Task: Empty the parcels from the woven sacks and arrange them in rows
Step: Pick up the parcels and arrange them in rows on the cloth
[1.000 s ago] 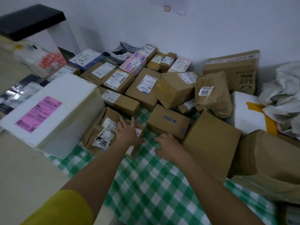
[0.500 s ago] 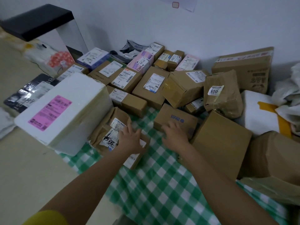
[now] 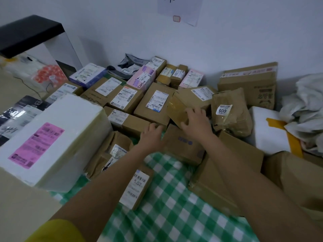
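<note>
Head view, right hand (image 3: 195, 124) fingers curled gripping tilted taped box (image 3: 185, 102), left hand (image 3: 151, 137) flat, relaxed, touching low brown box (image 3: 183, 145).

Around the white foam box (image 3: 52, 137), we cannot read its pink label's blurred print, our left forearm hides much of the torn brown parcel (image 3: 111, 154) just beside it, the black packet (image 3: 15, 116) behind it runs off the picture's edge, and the crumpled sacks (image 3: 304, 109) well beyond are cut off too.
</note>
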`<state>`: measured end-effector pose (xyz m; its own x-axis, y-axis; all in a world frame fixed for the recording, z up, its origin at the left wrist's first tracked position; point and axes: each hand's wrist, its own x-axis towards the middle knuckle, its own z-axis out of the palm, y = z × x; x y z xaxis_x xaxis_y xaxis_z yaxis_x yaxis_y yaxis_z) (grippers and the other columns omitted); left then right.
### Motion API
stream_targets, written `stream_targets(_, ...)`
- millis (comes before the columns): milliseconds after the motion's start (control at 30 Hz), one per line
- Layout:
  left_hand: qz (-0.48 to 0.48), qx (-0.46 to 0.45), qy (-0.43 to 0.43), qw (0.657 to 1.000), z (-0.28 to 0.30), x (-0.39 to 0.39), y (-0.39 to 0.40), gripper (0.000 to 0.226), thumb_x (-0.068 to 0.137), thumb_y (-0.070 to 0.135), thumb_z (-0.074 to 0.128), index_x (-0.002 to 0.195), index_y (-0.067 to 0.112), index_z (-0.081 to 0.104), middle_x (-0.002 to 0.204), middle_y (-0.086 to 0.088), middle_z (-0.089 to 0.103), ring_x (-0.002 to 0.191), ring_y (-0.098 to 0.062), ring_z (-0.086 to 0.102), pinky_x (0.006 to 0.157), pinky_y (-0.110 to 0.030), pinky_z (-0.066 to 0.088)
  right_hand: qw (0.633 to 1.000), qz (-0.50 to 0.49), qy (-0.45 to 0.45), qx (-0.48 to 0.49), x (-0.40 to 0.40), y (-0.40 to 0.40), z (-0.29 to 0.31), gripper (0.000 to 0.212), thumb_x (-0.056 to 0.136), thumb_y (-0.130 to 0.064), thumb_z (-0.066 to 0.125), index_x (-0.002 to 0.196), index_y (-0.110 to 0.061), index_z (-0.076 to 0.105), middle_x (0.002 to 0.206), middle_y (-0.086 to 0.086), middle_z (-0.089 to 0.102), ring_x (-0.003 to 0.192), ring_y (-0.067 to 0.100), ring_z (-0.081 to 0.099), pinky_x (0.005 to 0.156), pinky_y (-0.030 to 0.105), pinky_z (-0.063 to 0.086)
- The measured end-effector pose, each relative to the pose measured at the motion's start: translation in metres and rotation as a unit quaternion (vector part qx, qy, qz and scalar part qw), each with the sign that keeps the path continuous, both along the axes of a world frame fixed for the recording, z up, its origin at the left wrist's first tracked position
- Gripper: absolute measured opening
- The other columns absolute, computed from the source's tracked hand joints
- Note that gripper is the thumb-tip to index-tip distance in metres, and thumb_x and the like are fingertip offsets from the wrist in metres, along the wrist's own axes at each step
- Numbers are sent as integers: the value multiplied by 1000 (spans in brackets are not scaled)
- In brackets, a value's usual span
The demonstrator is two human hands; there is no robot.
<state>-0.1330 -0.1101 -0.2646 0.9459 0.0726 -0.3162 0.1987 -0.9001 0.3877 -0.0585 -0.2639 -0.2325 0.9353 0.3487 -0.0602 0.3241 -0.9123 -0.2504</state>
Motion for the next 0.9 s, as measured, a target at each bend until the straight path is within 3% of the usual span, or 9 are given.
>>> stream_targets(100,17,-51,-56,997,18,32,-4,63,93,44,53,143,15,30,149,-14,26,137,-33,22,110,-46,24,999,-14,-38,26,15,3,16,37,93,-28,52,126,-12,49,128,11,44,120,29,38,91,38,40)
stream_targets(233,23,-132,-73,988,34,79,-15,102,82,51,65,152,17,-1,157,-15,1,145,-35,0,115,-50,13,993,-7,-107,-41,39,-9,25,42,90,-26,53,131,-13,50,139,11,40,129,30,33,102,40,36)
stream_targets(333,11,-142,-35,989,38,107,-26,125,72,60,71,150,19,-17,157,-15,-18,144,-37,-14,115,-53,8,985,24,-74,-153,59,-24,37,57,90,-37,53,142,-18,41,156,10,24,144,32,13,117,50,17)
stream_targets(433,0,-130,-16,991,32,129,-37,136,63,65,75,148,23,-23,156,-16,-22,144,-38,-16,114,-56,8,965,20,-2,-262,74,-39,42,73,89,-57,51,150,-26,25,162,7,6,147,38,-3,117,57,0)
stream_targets(533,8,-133,-5,991,26,137,-41,133,65,62,75,148,24,-21,155,-16,-21,143,-40,-15,114,-57,10,946,16,29,-322,75,-48,35,80,87,-64,49,151,-27,19,162,9,0,145,44,-4,116,61,0)
stream_targets(700,33,-109,-70,991,23,135,-45,106,71,58,70,146,17,8,151,-17,0,138,-43,3,108,-52,23,947,53,-34,-314,72,-70,30,56,91,-47,51,141,-24,42,161,6,7,146,38,2,116,59,2)
stream_targets(833,72,-132,-83,985,37,135,-48,97,71,58,69,143,18,18,148,-14,6,136,-42,8,102,-50,30,948,-49,-17,-314,80,-97,36,67,86,-31,60,146,-19,32,158,8,12,145,39,4,115,62,5)
stream_targets(900,88,-136,-81,984,46,132,-46,96,73,57,69,144,17,18,150,-15,4,138,-41,5,103,-51,29,951,-108,-31,-288,81,-108,39,69,86,-26,59,146,-12,28,152,12,21,140,38,15,114,62,13)
